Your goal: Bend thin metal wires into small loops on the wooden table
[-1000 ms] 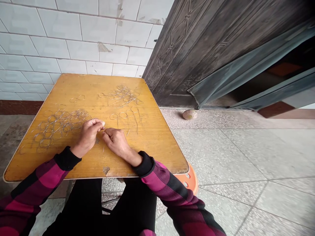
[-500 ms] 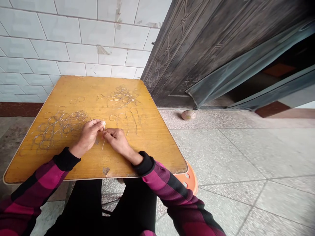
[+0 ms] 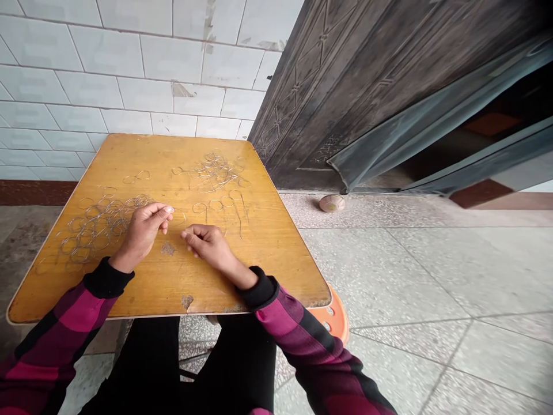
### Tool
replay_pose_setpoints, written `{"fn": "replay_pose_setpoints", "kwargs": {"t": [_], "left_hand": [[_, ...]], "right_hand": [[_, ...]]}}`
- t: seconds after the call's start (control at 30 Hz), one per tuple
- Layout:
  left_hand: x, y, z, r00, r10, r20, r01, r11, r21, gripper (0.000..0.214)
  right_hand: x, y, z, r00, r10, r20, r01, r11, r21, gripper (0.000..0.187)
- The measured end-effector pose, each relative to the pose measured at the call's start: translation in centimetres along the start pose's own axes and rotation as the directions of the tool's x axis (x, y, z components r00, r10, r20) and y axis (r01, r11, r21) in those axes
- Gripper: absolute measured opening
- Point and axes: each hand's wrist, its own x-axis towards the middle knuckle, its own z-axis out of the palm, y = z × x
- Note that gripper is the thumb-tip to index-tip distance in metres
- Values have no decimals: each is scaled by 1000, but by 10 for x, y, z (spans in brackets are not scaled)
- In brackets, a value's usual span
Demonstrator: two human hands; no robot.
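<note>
While pinching a thin, curved silver wire (image 3: 184, 215) in the bare left hand (image 3: 146, 228) over the middle of the yellow wooden table (image 3: 274, 268), holds the bare right hand (image 3: 209, 245) with fingers curled closed just beside the wire; cannot tell whether gripping it. Has a tangled heap of looped silver wires (image 3: 113, 222) toward the table's left edge, and a smaller silver-wire heap (image 3: 215, 167) nearer the far right corner.

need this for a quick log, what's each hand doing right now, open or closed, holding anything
Left hand: closed, pinching a thin wire.
Right hand: closed; whether it grips the wire too cannot be told.
</note>
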Motion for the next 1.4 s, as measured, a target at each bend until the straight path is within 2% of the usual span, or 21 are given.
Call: {"fn": "replay_pose_setpoints", "kwargs": {"t": [0.07,0.13,0.3,0.57,0.83,1.07,1.4], "left_hand": [[-1,0,2,1000,-14,-8,14,1000,-14,16],[-3,1,4,1000,-24,-19,24,999,-36,15],[-7,5,9,997,-79,-16,77,993,-87,18],[-13,11,16,992,-127,-23,121,980,-159,20],[-16,9,18,993,-117,-24,112,981,-157,20],[-22,10,23,993,-122,1,121,981,-152,21],[-27,11,24,992,-113,52,120,980,-158,20]], "right_hand": [[3,2,0,997,73,16,-75,968,241,29],[6,4,0,991,130,23,-128,895,426,35],[10,4,-2,979,200,40,-183,772,609,36],[12,4,-3,972,232,37,-203,752,627,33],[10,7,-2,991,126,40,-124,780,613,31],[11,6,-8,982,51,181,-154,772,617,32],[14,15,-19,941,55,334,-275,699,660,31]]}}
